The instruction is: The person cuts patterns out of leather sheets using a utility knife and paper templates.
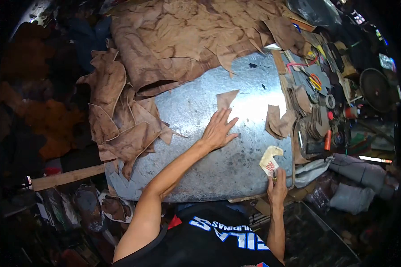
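Note:
My left hand [219, 130] lies with fingers spread on the metal-topped table [200, 164], its fingertips at the lower edge of a small brown leather scrap [227, 98]. Near the front right corner, my right hand [277, 189] is closed, and I cannot tell what small thing is between its fingers. Those fingers overlap the lower end of a pale, curved pattern piece [269, 160] with red writing. Above it lie curved brown leather cutouts [280, 123].
A large wrinkled brown hide [187, 26] covers the back of the table, partly rolled. Leather offcuts [131, 122] pile up on the left. Along the right side are yellow-handled scissors [315, 82], a tape roll [330, 101], stacked leather pieces [316, 124] and an orange-red tool [328, 140].

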{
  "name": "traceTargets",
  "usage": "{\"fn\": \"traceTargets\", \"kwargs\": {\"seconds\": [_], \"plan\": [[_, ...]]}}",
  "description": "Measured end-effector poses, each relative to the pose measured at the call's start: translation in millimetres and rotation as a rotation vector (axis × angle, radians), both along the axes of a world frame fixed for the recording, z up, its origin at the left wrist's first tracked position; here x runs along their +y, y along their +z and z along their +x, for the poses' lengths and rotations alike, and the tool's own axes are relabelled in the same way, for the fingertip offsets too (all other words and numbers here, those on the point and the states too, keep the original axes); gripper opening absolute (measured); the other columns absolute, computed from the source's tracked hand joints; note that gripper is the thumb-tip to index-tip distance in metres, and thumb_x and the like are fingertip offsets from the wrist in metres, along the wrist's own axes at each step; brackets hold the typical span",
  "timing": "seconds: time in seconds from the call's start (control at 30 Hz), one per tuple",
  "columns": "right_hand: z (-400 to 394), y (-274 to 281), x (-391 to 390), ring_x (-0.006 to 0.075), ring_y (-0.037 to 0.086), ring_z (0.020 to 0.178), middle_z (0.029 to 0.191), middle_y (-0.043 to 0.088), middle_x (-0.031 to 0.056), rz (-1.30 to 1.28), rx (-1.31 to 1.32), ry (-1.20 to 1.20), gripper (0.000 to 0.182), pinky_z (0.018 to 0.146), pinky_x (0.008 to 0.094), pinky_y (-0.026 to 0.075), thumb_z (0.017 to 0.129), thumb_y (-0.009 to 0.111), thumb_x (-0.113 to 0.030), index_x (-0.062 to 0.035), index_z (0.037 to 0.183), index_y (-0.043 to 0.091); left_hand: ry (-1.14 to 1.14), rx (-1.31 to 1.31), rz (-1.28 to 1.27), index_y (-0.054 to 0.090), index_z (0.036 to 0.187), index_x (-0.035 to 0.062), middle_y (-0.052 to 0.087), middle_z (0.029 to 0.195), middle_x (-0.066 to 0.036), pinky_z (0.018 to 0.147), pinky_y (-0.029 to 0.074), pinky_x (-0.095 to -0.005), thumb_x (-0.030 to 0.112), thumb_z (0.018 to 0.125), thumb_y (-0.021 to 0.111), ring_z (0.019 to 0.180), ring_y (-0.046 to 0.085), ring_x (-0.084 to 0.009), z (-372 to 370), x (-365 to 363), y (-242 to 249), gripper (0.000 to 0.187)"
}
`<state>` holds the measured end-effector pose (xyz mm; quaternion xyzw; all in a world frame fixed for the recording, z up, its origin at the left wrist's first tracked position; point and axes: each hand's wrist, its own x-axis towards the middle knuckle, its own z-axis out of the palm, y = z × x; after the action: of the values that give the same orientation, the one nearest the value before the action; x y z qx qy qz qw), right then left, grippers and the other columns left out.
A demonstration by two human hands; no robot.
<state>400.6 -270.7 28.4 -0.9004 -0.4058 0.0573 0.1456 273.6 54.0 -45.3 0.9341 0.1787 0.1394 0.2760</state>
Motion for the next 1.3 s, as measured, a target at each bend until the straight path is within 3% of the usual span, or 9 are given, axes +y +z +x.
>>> {"fn": "traceTargets", "kwargs": {"seconds": [0.1,0.3,0.43,0.47,0.7,0.83,0.93,1.03,1.3], "plan": [[-2,-6,0,0.043,0.056,0.108,0.133,0.048,0.0213,0.007,-0.021,-0.006,0.044,0.082,0.0443,0.05,0.088,0.063,-0.012,-0.0033,0.128,0.05,0.147,0.075,0.133,0.047,0.137,0.0067,0.027,0.149,-0.026,0.113,0.016,-0.0539,0.052,0.084,0.061,0.142,0.016,-0.0403,12,45,17,0.071],[1,-13,-2,0.0425,0.055,0.112,0.134,0.048,0.0223,0.025,-0.014,-0.051,0.042,0.087,0.0435,0.049,0.089,0.061,-0.015,-0.0034,0.127,0.051,0.107,0.216,0.168,0.041,0.142,0.0064,0.021,0.152,-0.025,0.114,0.012,-0.0537,0.057,0.087,0.052,0.144,0.012,-0.0398,30,73,3,0.076],[-3,-9,1,0.0424,0.054,0.114,0.134,0.048,0.0229,0.033,0.092,-0.129,0.043,0.09,0.043,0.048,0.088,0.062,-0.018,-0.003,0.127,0.051,0.242,0.16,0.222,0.043,0.141,0.0082,0.025,0.151,-0.026,0.114,0.015,-0.0535,0.056,0.087,0.054,0.142,0.017,-0.0416,43,94,-14,0.073],[-1,-9,3,0.0424,0.054,0.114,0.134,0.048,0.0229,0.04,0.076,-0.161,0.043,0.09,0.043,0.048,0.088,0.062,-0.018,-0.003,0.127,0.051,0.265,0.094,0.194,0.044,0.14,0.0071,0.028,0.149,-0.026,0.113,0.019,-0.0529,0.038,0.089,0.056,0.14,0.022,-0.0428,44,99,-14,0.06],[-6,-5,7,0.0413,0.053,0.116,0.135,0.048,0.0233,0.056,0.003,-0.119,0.043,0.09,0.0437,0.049,0.089,0.061,-0.017,-0.0019,0.127,0.05,0.259,-0.043,0.203,0.049,0.135,0.0075,0.038,0.141,-0.025,0.105,0.033,-0.0501,0.005,0.085,0.049,0.131,0.036,-0.0412,44,108,-25,0.05],[-2,-9,4,0.041,0.05,0.12,0.135,0.048,0.024,0.049,0.046,-0.117,0.04,0.096,0.042,0.045,0.089,0.061,-0.016,-0.0004,0.125,0.053,0.526,-0.023,0.389,0.062,0.117,0.0106,0.061,0.105,-0.016,0.079,0.046,-0.0464,0.007,0.084,0.05,0.095,0.059,-0.0327,49,101,-17,0.035],[1,-26,-1,0.0405,0.048,0.123,0.136,0.047,0.0248,0.082,0.0,-0.081,0.039,0.099,0.0411,0.042,0.09,0.06,-0.016,0.0005,0.125,0.054,0.572,0.077,0.474,0.065,0.101,0.0126,0.065,0.081,-0.007,0.067,0.048,-0.043,0.014,0.085,0.051,0.077,0.061,-0.0254,59,112,-21,0.021],[1,-19,2,0.0411,0.048,0.123,0.138,0.045,0.0255,0.013,0.019,-0.071,0.041,0.098,0.0423,0.043,0.091,0.06,-0.014,0.0012,0.127,0.052,0.586,0.211,0.328,0.059,0.113,0.0088,0.063,0.099,-0.016,0.078,0.049,-0.0452,0.013,0.088,0.051,0.094,0.061,-0.0331,67,113,-18,0.027],[5,-21,0,0.0447,0.047,0.122,0.137,0.043,0.0284,-0.004,-0.017,0.006,0.043,0.096,0.0459,0.044,0.092,0.058,-0.016,-0.0005,0.131,0.048,0.584,0.259,0.073,0.058,0.115,0.0031,0.058,0.108,-0.023,0.086,0.047,-0.0472,0.007,0.081,0.056,0.102,0.057,-0.0374,71,102,7,0.034]]}}
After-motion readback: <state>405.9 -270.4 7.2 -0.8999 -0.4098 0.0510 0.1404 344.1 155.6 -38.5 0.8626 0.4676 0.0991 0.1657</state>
